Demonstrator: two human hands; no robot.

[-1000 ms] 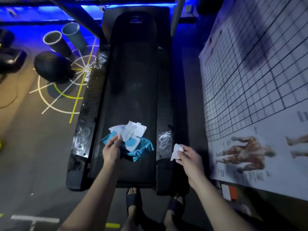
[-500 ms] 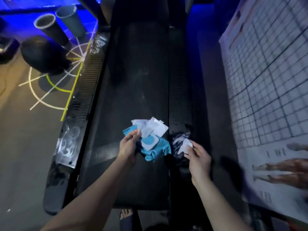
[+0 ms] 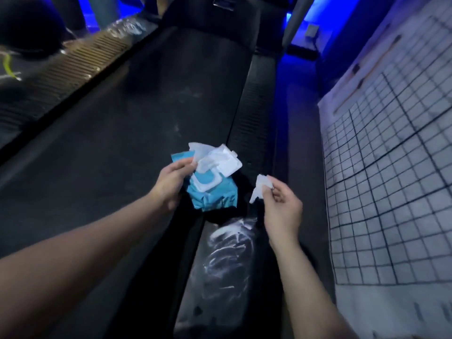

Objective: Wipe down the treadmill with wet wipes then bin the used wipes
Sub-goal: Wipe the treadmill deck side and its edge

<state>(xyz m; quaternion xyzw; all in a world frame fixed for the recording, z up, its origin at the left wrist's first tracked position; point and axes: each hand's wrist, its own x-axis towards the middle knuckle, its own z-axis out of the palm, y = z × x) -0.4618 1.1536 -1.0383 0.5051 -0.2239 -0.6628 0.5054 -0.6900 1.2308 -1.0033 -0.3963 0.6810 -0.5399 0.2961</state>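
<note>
A black treadmill (image 3: 137,123) stretches away from me, its belt in the middle and ribbed side rails on both sides. My left hand (image 3: 171,184) holds a blue pack of wet wipes (image 3: 212,192) over the belt, its white lid flipped open and a wipe sticking out of the top. My right hand (image 3: 281,206) pinches a small crumpled white wipe (image 3: 260,189) above the right side rail (image 3: 249,133). Clear plastic wrap (image 3: 227,248) covers the near part of that rail.
A large white sheet with a black grid (image 3: 391,167) stands along the right. The left side rail (image 3: 80,62) has plastic wrap at its far end. A dark round object (image 3: 27,25) sits on the floor at the top left. Blue light glows at the back.
I have moved forward and closer to the treadmill, so the view tilts and the belt fills more of the frame. My right hand has lifted the crumpled wipe off the right rail.
</note>
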